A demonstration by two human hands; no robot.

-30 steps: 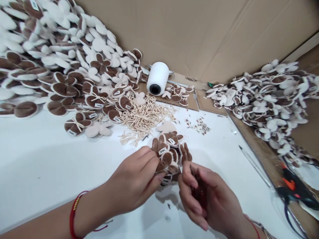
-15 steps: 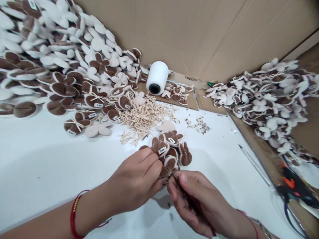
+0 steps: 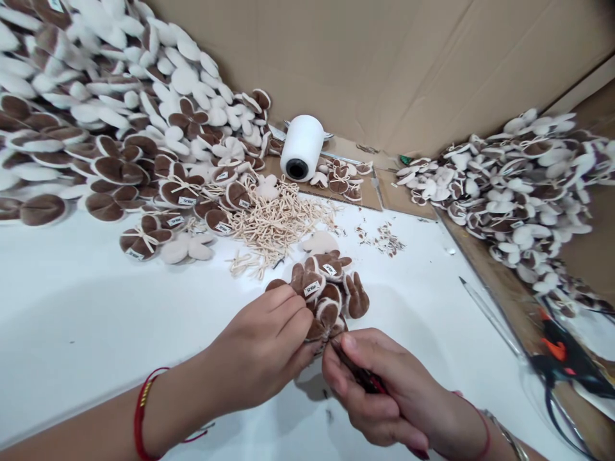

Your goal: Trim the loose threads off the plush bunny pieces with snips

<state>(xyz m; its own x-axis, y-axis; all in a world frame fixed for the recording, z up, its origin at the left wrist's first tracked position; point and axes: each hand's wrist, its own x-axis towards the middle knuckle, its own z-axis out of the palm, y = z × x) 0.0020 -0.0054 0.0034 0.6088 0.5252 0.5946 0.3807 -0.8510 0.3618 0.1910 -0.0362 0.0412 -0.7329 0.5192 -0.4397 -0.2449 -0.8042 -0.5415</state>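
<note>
Plush pieces [image 3: 118, 169] heap up in the upper left of your frame. Left of lower centre, your left hand [image 3: 264, 346] pinches a brown plush piece [image 3: 316, 330], held just below centre. Right of it, your right hand [image 3: 384, 384] grips a dark, red-marked tool [image 3: 369, 380], its tip at the plush. A second plush pile [image 3: 519, 186] fills the upper right.
</note>
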